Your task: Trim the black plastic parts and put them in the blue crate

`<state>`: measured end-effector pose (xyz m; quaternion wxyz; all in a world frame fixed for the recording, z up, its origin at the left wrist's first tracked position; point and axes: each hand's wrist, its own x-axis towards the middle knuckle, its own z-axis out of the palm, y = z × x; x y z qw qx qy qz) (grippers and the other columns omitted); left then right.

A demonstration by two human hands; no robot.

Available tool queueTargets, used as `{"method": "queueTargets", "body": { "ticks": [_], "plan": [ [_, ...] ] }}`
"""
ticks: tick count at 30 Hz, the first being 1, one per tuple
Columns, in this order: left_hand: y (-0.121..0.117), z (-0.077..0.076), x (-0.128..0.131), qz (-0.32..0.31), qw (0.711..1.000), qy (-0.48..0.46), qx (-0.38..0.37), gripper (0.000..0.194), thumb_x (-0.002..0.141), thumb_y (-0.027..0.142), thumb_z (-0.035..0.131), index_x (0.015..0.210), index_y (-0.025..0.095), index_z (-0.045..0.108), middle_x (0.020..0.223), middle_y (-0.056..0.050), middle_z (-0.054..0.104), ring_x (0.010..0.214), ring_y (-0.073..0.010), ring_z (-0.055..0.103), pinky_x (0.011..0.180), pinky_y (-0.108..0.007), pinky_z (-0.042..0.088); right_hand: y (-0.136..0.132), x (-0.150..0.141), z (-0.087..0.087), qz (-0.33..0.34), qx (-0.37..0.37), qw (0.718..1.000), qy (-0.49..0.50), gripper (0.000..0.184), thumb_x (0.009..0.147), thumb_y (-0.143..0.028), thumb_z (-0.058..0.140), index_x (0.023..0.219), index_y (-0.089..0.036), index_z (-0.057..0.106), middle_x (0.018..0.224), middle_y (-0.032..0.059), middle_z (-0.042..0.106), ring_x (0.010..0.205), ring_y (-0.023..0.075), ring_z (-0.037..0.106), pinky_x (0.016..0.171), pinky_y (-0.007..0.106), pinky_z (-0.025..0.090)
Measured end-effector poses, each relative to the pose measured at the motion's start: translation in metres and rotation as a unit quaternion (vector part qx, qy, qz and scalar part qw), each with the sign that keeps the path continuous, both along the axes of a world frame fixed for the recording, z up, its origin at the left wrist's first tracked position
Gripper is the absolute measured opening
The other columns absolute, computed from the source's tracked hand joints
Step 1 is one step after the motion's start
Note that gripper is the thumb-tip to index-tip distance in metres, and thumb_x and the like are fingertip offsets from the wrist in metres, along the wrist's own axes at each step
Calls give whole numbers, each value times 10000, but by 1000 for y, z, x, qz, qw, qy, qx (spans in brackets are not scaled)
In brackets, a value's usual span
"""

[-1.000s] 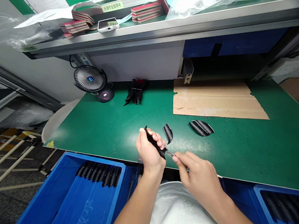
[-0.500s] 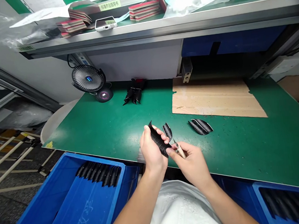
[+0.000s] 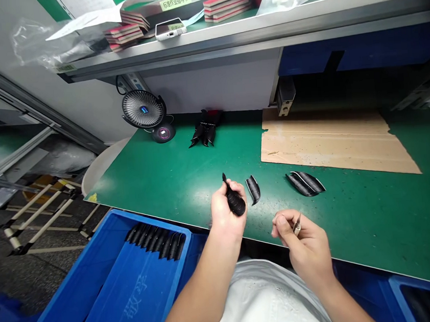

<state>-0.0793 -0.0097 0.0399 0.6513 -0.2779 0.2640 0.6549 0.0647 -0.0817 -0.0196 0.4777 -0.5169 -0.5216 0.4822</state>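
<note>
My left hand (image 3: 225,207) is wrapped round a curved black part (image 3: 235,201), its pointed end sticking up past the thumb. To the right and lower, apart from it, my right hand (image 3: 303,240) is closed on a small craft knife (image 3: 297,225) with a pale handle and a short blade pointing up. Most of the handle is hidden by the fingers. Beside my left hand a single curved black piece (image 3: 254,189) lies on the green table (image 3: 187,182). Farther right rest nested black curved pieces (image 3: 305,182) with light edges.
A sheet of cardboard (image 3: 331,140) lies at the back right. A small fan (image 3: 144,109) and a cluster of black parts (image 3: 204,130) stand at the back left. Below the table edge, a blue bin (image 3: 109,286) holds several black parts. A shelf (image 3: 229,42) spans overhead.
My hands have moved apart: the right hand with the knife has drawn away from the black part. My left hand has turned the part more upright. The view has shifted slightly.
</note>
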Motion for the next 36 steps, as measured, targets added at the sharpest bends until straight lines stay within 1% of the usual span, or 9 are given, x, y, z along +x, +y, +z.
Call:
{"method": "queueTargets", "body": {
  "ticks": [5, 7, 8, 11, 13, 15, 19, 25, 36],
  "plan": [
    [-2, -1, -2, -13, 998, -62, 25, 204, 918, 64, 312, 799, 94, 475, 637, 5, 445, 471, -19, 459, 421, -69, 470, 1, -4, 9, 24, 31, 998, -41, 191, 892, -309, 576, 736, -200, 598, 693, -15, 545, 584, 103, 436, 530, 232, 347],
    [-2, -1, -3, -26, 997, -66, 31, 202, 918, 76, 320, 794, 93, 478, 631, 9, 436, 453, -13, 441, 403, -64, 449, 3, -5, 16, 25, 71, 996, -58, 83, 886, -257, 581, 845, -219, 641, 731, -16, 533, 589, 100, 430, 535, 229, 355],
    [-2, -1, -3, -32, 997, -60, 31, 202, 919, 86, 325, 788, 96, 478, 627, 10, 431, 447, -13, 435, 390, -65, 436, 5, -6, 18, 32, 93, 993, -65, 100, 886, -227, 573, 948, -233, 651, 751, -16, 528, 584, 98, 424, 528, 228, 355],
    [0, 1, -1, -43, 998, -26, 24, 204, 922, 113, 340, 767, 109, 474, 614, 10, 414, 450, -27, 439, 362, -73, 399, 10, -6, 23, 100, 185, 973, -99, 407, 881, -126, 517, 1264, -263, 533, 782, -6, 526, 601, 110, 440, 539, 239, 371],
    [1, 3, -1, -50, 999, 0, 18, 203, 922, 124, 347, 759, 118, 469, 608, 11, 408, 443, -31, 429, 352, -78, 378, 12, -4, 22, 155, 245, 946, -146, 495, 865, -69, 477, 1321, -258, 481, 758, -1, 534, 626, 128, 466, 569, 260, 384],
    [1, 4, 0, -48, 998, 29, 12, 200, 919, 128, 351, 756, 126, 467, 603, 12, 407, 440, -34, 424, 348, -82, 362, 13, -2, 22, 164, 279, 931, -170, 446, 837, -40, 478, 1229, -242, 548, 730, -2, 541, 617, 135, 473, 573, 271, 381],
    [1, 3, 0, -42, 992, 122, 9, 187, 907, 145, 366, 749, 144, 466, 595, 9, 415, 447, -54, 423, 347, -111, 351, 11, 0, 25, 111, 246, 955, -122, 237, 825, -73, 528, 998, -215, 605, 677, -17, 512, 548, 117, 440, 518, 256, 358],
    [-2, 1, 3, -10, 976, 217, 26, 147, 892, 187, 414, 767, 151, 482, 632, 6, 436, 470, -70, 425, 344, -150, 345, 11, -4, 25, 157, 205, 953, -157, 371, 906, -200, 495, 1275, -216, 523, 813, 27, 566, 672, 144, 521, 594, 277, 414],
    [-15, 4, 13, 48, 917, 381, 112, 182, 894, 315, 472, 776, 179, 500, 648, 23, 462, 477, -81, 451, 368, -181, 370, 7, -3, 20, 102, 146, 949, -258, 281, 936, -275, 477, 1171, -235, 625, 778, 12, 603, 633, 130, 550, 556, 250, 394]
  ]
}}
